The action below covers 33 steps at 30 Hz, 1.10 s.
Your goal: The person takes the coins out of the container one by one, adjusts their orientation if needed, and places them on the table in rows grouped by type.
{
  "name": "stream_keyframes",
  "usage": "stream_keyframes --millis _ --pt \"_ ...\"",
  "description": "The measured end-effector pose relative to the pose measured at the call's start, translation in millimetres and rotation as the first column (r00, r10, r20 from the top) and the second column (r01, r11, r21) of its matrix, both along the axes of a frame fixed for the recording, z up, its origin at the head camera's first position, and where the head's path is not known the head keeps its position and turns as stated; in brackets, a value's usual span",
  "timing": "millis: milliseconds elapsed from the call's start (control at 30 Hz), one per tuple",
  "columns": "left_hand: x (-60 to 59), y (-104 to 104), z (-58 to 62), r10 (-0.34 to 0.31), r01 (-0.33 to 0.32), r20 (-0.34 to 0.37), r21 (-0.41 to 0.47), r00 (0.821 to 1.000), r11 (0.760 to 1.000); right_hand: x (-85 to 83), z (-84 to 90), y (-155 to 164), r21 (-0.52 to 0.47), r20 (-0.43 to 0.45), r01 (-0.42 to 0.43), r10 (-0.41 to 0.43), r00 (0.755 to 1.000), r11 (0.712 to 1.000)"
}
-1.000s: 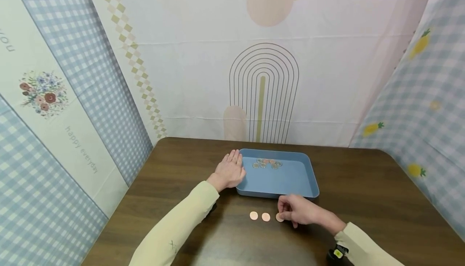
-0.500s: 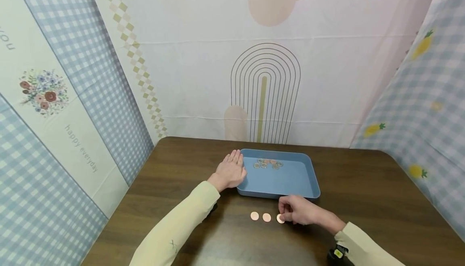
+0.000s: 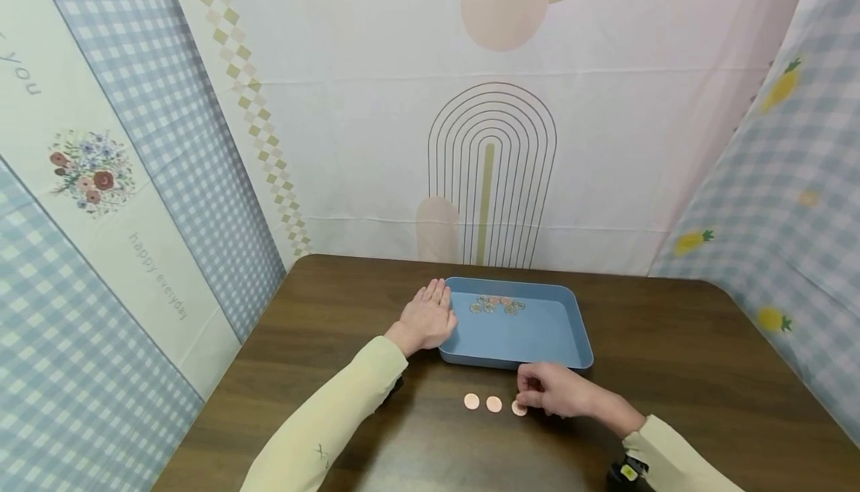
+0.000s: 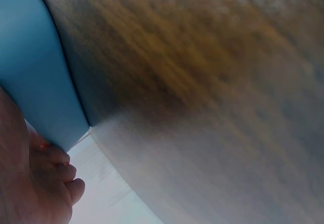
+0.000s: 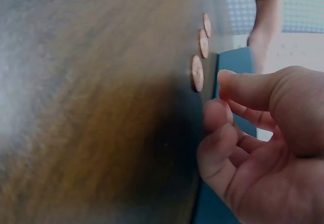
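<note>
A blue tray (image 3: pixel 531 343) lies on the table, and my left hand (image 3: pixel 426 322) rests on its left side with fingers straight. Three copper coins form a row in front of the tray: a left coin (image 3: pixel 472 402), a middle coin (image 3: pixel 493 404) and a right coin (image 3: pixel 519 408). Over the right coin is my right hand (image 3: pixel 561 390), its fingers bent. From the right wrist, the nearest coin (image 5: pixel 197 74) lies flat, a little apart from the thumb and fingertips, and nothing shows between them. In the left wrist view the hand (image 4: pixel 35 183) is beside the tray wall.
Several silvery and copper coins (image 3: pixel 496 302) lie at the back of the tray. The brown wooden table (image 3: pixel 349 290) reaches back to a white patterned cloth (image 3: pixel 376 141). Checked cloths hang at both sides.
The right fingertips have lifted slightly from the right coin, which shows more now. The left hand and the other coins stay in place; the head view has shifted slightly.
</note>
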<state>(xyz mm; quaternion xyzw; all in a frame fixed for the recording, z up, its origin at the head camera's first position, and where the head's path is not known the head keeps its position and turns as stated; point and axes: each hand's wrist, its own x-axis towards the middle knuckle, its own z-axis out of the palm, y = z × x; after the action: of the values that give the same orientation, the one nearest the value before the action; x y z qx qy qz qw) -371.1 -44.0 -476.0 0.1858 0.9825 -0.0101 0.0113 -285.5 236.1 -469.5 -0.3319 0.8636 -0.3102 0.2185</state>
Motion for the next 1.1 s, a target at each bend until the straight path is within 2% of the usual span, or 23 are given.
stream_keyframes --millis 267,600,733,967,1100 --pt "0.0 1 1.1 -0.005 0.005 -0.018 -0.015 1.000 1.000 -1.7 18.0 3 -0.024 -0.006 -0.042 0.042 0.999 0.999" --pt "0.2 2 0.1 -0.008 0.008 -0.031 -0.027 0.999 1.000 -14.2 33.0 3 -0.074 -0.099 -0.015 0.008 0.995 0.997" --pt "1.2 2 -1.1 -0.010 0.009 -0.016 -0.030 1.000 0.999 -19.7 37.2 3 -0.081 -0.142 0.011 -0.022 0.990 0.997" --pt "1.1 2 -1.0 -0.004 0.003 -0.017 -0.038 1.000 0.999 -37.6 44.7 2 -0.068 -0.287 0.076 -0.092 0.953 0.995" --pt "0.8 1 -0.2 -0.003 0.002 -0.018 -0.035 1.000 0.999 -49.2 46.9 2 -0.044 -0.340 0.098 -0.107 0.935 0.994"
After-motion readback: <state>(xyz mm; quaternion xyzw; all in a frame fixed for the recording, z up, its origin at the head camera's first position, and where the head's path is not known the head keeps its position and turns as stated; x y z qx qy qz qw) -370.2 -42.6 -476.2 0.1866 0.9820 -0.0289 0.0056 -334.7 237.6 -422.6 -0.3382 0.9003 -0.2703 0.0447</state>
